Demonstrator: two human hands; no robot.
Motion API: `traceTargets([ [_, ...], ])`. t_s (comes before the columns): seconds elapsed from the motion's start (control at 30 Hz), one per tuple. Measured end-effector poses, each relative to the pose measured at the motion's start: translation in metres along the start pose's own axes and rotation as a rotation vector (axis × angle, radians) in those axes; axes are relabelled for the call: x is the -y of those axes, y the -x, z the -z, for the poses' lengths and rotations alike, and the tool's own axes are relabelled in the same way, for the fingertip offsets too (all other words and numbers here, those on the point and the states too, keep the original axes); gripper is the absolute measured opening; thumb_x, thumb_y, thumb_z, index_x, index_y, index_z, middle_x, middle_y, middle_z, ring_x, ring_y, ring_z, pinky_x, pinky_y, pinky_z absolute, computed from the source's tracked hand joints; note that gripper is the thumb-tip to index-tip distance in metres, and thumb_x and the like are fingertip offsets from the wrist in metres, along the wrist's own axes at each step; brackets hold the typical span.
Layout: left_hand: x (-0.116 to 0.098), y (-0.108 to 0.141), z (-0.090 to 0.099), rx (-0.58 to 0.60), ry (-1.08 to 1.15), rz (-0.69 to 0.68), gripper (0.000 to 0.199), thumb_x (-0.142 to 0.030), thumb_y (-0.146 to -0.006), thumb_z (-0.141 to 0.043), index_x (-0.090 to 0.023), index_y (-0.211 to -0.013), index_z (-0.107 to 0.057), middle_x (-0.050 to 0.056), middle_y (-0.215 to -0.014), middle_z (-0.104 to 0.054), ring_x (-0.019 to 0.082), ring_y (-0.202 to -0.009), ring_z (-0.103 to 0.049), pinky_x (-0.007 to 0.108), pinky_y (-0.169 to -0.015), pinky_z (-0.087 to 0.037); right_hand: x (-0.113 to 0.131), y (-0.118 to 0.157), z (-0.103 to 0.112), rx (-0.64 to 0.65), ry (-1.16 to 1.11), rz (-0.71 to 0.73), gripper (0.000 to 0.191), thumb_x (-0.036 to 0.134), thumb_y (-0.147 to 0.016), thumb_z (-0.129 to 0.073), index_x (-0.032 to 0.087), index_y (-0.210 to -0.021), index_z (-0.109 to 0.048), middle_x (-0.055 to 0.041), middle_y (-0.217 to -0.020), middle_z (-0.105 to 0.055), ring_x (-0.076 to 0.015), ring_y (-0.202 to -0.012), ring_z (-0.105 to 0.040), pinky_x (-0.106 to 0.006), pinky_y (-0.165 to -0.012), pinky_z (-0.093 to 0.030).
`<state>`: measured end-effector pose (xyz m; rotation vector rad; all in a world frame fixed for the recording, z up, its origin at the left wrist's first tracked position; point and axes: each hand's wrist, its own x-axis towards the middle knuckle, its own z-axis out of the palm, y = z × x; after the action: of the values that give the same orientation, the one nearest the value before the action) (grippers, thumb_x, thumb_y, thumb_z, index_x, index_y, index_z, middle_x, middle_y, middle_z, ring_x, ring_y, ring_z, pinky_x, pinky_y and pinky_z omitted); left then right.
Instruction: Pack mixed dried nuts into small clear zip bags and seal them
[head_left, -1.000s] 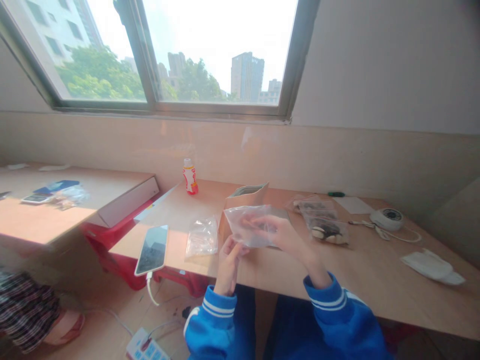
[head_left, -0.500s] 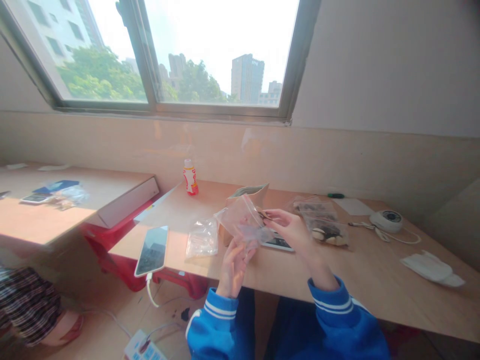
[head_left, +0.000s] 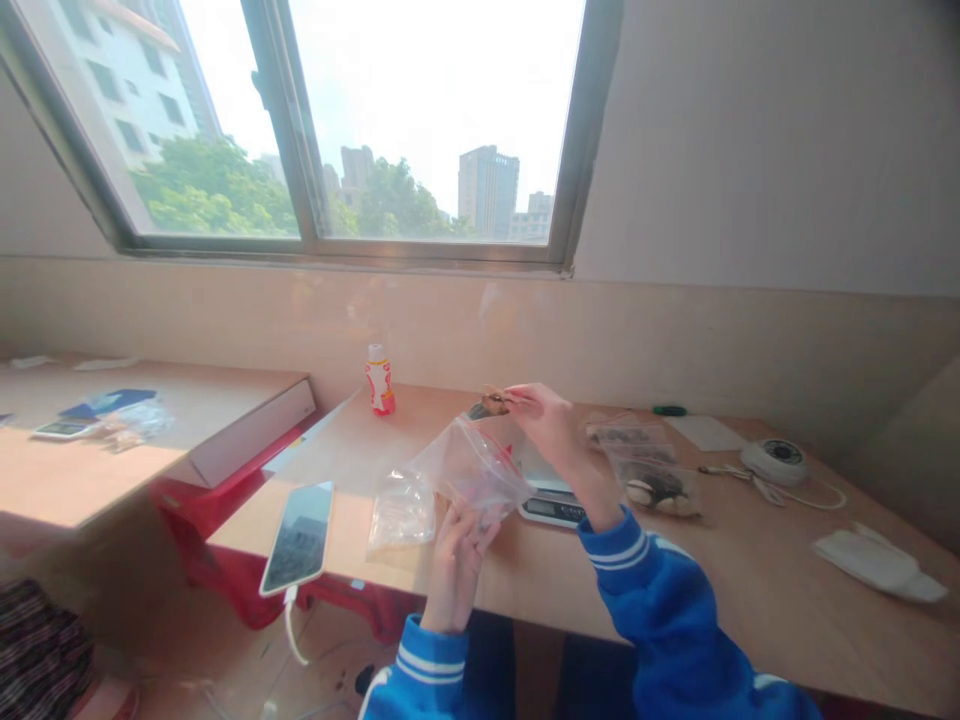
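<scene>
My left hand (head_left: 456, 550) is closed around the lower part of a clear zip-lock bag (head_left: 480, 470), whose red-edged mouth tilts up to the right. My right hand (head_left: 546, 425) pinches thin brown dried pieces (head_left: 495, 402) above and behind that bag. They are too small to name exactly. Beneath the pieces stands a paper bag (head_left: 504, 430), mostly hidden by the zip-lock bag and my right hand. A kitchen scale (head_left: 551, 510) with a dark display lies right of my left hand, partly covered. Flat clear plastic bags (head_left: 403, 508) lie on the left.
Filled zip-lock bags (head_left: 660, 488) lie right of the scale. A white dome camera (head_left: 774, 460) with its cable, a white cloth-like item (head_left: 877, 562) and a green-handled tool (head_left: 669, 410) are farther right. A drink bottle (head_left: 379, 382) and a charging phone (head_left: 298, 537) stand and lie left.
My right hand has moved up and away from the zip-lock bag's mouth to over the paper bag, brown pieces still pinched. More of the scale shows. The view has tilted slightly upward.
</scene>
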<state>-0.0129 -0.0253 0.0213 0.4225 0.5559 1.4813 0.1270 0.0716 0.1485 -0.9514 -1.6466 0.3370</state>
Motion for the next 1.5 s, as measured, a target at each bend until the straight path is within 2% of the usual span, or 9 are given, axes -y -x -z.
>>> traceTargets([
  [0.2,-0.003,0.0,0.007,-0.016,0.009,-0.01,0.034,-0.015,-0.077,-0.063,-0.017,-0.11,-0.061,0.008,-0.112,-0.067,0.023,-0.101,-0.065,0.036,-0.089,-0.05,-0.003,0.005,-0.004,0.189,0.21,0.139,0.019,0.013,-0.084,-0.052,0.02,-0.092,-0.068,-0.0063,-0.096,-0.071,-0.0191,-0.09,-0.064,-0.032,-0.082,-0.049],
  [0.47,-0.002,-0.003,-0.005,-0.052,0.027,0.004,0.039,-0.014,-0.076,-0.063,-0.018,-0.115,-0.06,0.008,-0.118,-0.065,0.022,-0.106,-0.064,0.035,-0.096,-0.048,0.009,-0.01,0.001,0.412,0.37,0.108,0.033,0.004,-0.083,-0.044,0.019,-0.1,-0.069,-0.0073,-0.095,-0.072,-0.0195,-0.096,-0.06,-0.031,-0.088,-0.044],
  [0.67,0.002,-0.005,-0.003,-0.032,0.01,0.006,0.037,-0.015,-0.075,-0.065,-0.019,-0.112,-0.062,0.008,-0.119,-0.065,0.022,-0.105,-0.064,0.038,-0.098,-0.046,0.011,-0.012,0.0,0.263,0.312,0.11,0.025,0.006,-0.079,-0.046,0.017,-0.095,-0.06,-0.0073,-0.095,-0.065,-0.0186,-0.089,-0.06,-0.031,-0.082,-0.046],
  [0.8,0.0,-0.004,0.0,-0.054,-0.016,-0.012,0.038,-0.017,-0.075,-0.066,-0.019,-0.112,-0.062,0.007,-0.118,-0.064,0.02,-0.105,-0.063,0.037,-0.096,-0.047,0.015,0.004,0.006,0.161,0.103,0.082,0.018,0.012,-0.083,-0.043,0.019,-0.082,-0.06,-0.0044,-0.086,-0.065,-0.0169,-0.083,-0.06,-0.029,-0.078,-0.046],
  [1.0,0.001,-0.004,-0.003,-0.075,-0.065,-0.066,0.032,-0.021,-0.073,-0.071,-0.021,-0.104,-0.065,0.005,-0.12,-0.062,0.022,-0.118,-0.055,0.034,-0.097,-0.047,0.004,0.039,0.017,0.604,-0.034,-0.168,0.019,0.023,-0.085,-0.049,0.017,-0.076,-0.065,-0.0005,-0.072,-0.065,-0.0141,-0.065,-0.058,-0.024,-0.06,-0.044],
  [1.2,0.003,-0.004,-0.002,-0.045,-0.142,-0.096,0.045,-0.028,-0.07,-0.075,-0.023,-0.113,-0.061,0.005,-0.121,-0.062,0.021,-0.113,-0.058,0.034,-0.096,-0.046,-0.009,0.062,0.01,0.675,-0.076,-0.203,0.023,0.035,-0.088,-0.053,0.018,-0.095,-0.067,-0.0043,-0.092,-0.068,-0.0165,-0.078,-0.059,-0.026,-0.068,-0.046],
  [1.3,0.003,-0.004,0.001,-0.069,-0.232,-0.124,0.045,-0.031,-0.068,-0.077,-0.021,-0.109,-0.06,0.005,-0.11,-0.066,0.02,-0.102,-0.062,0.035,-0.089,-0.049,-0.011,0.069,0.009,0.708,-0.082,-0.181,0.026,0.04,-0.088,-0.054,0.018,-0.085,-0.067,-0.0037,-0.086,-0.067,-0.017,-0.077,-0.058,-0.027,-0.068,-0.045],
  [1.43,0.003,-0.006,0.004,-0.165,-0.409,-0.252,0.037,-0.037,-0.064,-0.079,-0.016,-0.088,-0.059,-0.001,-0.073,-0.065,0.014,-0.074,-0.062,0.029,-0.075,-0.048,-0.009,0.074,0.012,0.721,-0.146,-0.211,0.028,0.045,-0.086,-0.057,0.017,-0.086,-0.065,-0.0033,-0.085,-0.065,-0.0173,-0.077,-0.058,-0.027,-0.068,-0.045],
  [1.5,0.002,-0.006,0.003,-0.212,-0.473,-0.287,0.035,-0.037,-0.062,-0.08,-0.015,-0.079,-0.059,-0.001,-0.07,-0.065,0.013,-0.071,-0.061,0.028,-0.073,-0.047,-0.008,0.076,0.013,0.722,-0.199,-0.255,0.029,0.045,-0.086,-0.056,0.018,-0.086,-0.066,-0.0034,-0.084,-0.065,-0.0174,-0.077,-0.058,-0.028,-0.067,-0.045],
])
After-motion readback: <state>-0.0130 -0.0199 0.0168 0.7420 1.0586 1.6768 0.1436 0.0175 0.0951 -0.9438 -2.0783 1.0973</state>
